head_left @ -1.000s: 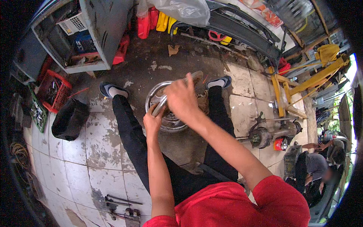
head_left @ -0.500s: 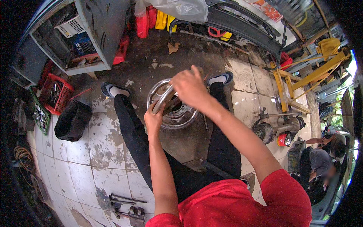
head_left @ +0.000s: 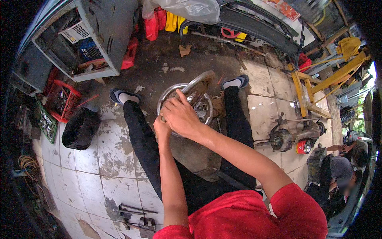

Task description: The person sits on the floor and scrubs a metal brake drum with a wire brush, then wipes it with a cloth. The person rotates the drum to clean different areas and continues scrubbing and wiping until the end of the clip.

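A shiny metal wheel ring (head_left: 201,77) is tilted up over a round steel wheel rim (head_left: 208,114) on the floor between my feet. My left hand (head_left: 162,128) is closed around the near, lower end of the ring. Right beside it, my right hand (head_left: 180,113) lies over the ring with its fingers curled together on it. The palm side of my right hand is hidden, so anything between it and the metal does not show. Part of the lower rim is covered by my hands and the ring.
To the left stand a black bucket (head_left: 80,129), a red crate (head_left: 63,99) and an open grey cabinet (head_left: 101,36). A metal axle part (head_left: 284,139) lies at right near a yellow frame (head_left: 299,91). Tools (head_left: 139,217) lie lower left. Another person (head_left: 340,169) sits far right.
My right hand has slid from the far upper part of the ring down toward my left hand. More of the ring's upper part now shows. My left hand keeps its hold.
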### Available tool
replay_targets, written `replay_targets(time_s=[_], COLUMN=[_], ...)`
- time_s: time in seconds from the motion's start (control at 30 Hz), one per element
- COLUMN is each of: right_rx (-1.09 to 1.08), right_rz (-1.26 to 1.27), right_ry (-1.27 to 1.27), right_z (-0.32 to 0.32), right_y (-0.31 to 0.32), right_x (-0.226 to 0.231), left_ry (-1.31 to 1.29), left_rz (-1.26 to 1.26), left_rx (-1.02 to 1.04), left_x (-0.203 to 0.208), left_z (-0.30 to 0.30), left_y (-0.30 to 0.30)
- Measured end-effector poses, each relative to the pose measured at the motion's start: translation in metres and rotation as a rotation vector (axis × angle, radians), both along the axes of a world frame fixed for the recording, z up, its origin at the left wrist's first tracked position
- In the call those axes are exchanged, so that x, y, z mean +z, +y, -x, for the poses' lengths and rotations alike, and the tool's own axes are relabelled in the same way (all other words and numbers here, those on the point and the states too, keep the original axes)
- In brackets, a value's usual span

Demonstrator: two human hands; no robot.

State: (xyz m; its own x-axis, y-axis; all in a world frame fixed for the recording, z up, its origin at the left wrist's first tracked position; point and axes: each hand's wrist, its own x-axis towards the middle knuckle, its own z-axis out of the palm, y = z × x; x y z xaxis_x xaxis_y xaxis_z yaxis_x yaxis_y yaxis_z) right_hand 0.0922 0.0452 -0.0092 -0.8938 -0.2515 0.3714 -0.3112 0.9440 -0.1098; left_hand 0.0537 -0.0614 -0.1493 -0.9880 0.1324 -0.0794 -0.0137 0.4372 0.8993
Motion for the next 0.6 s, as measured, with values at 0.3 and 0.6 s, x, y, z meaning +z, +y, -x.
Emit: replay_targets(time_s=[0.3, 0.6], right_rx=[-0.034, -0.241], right_rz=[0.020, 0.444], right_ry=[0.014, -0.052], right_z=[0.013, 0.031], right_y=[0.058, 0.117], right_x=[0.017, 0.016], left_ry=[-0.089, -0.075], left_rz=[-0.102, -0.130], left_rx=[0.042, 0.076], left_x=[0.022, 0.026], left_z=[-0.005, -0.007], left_y=[0.004, 0.004])
